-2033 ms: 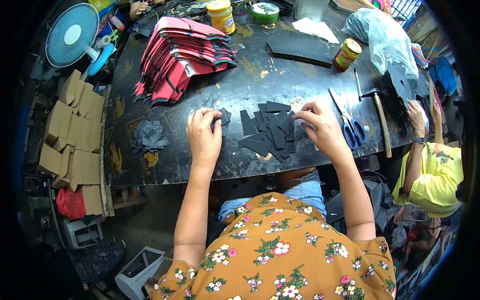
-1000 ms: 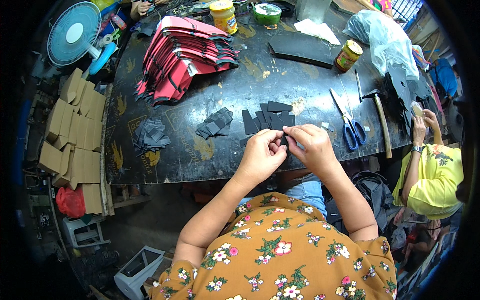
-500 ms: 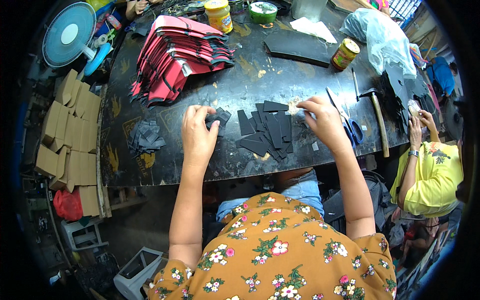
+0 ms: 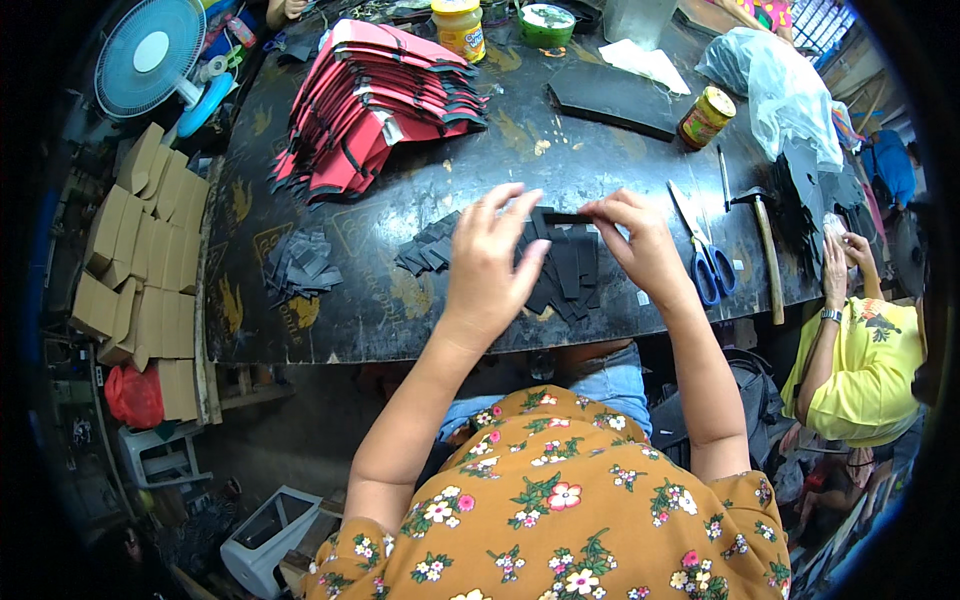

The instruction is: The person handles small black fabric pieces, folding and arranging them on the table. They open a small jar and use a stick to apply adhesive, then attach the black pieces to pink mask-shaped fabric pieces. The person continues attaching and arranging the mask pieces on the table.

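L hand (image 4: 497, 255) loosely open, can't tell if empty, has moved off my small pcs (image 4: 425, 248); R hand (image 4: 638, 240) now pinches a blk strip (image 4: 568, 218), so prob. another's underway.

Your left hand (image 4: 490, 262) is blurred at the fingers, and it covers the left side of the pile of black pieces (image 4: 570, 268) and the near end of the smaller black heap (image 4: 425, 248). You cannot trace where the dark strip (image 4: 566, 217) at your right hand (image 4: 640, 242) ends against that pile. The yellow jar (image 4: 459, 38) and the fan (image 4: 150, 80) are cut by the upper edge. What the co-worker in yellow (image 4: 862, 375) holds is too small to tell.
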A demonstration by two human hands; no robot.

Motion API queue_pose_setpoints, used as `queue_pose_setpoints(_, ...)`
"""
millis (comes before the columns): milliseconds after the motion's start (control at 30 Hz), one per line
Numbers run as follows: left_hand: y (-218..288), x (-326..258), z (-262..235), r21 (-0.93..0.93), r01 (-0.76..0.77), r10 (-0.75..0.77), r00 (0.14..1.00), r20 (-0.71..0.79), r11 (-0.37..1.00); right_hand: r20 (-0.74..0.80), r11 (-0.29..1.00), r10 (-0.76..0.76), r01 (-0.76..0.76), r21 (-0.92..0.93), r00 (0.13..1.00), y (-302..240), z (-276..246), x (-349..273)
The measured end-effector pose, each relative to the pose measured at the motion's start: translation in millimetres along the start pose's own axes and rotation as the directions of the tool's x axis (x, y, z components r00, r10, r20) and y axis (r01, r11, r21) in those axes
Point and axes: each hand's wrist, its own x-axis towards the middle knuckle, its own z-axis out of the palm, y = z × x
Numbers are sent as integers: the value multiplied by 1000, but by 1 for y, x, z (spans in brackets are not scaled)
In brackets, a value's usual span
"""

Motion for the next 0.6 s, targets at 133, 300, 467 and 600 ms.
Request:
queue_pose_setpoints(133,11,4,13,-190,183,-125,951,284,965,129,962,75,-106,251,989,-26,-11,-6)
queue_pose_setpoints(300,14,-8,23,-346,405,-319,906,280,846,-57,992,106,-101,80,993,-47,-11,-19)
queue_pose_setpoints(467,21,-17,28,-335,318,-259,943,207,887,-111,998,58,-55,28,992,-52,8,-26)
queue_pose_setpoints(600,26,-21,32,-371,263,-213,962,172,891,-148,995,83,-75,58,985,-48,15,-32)
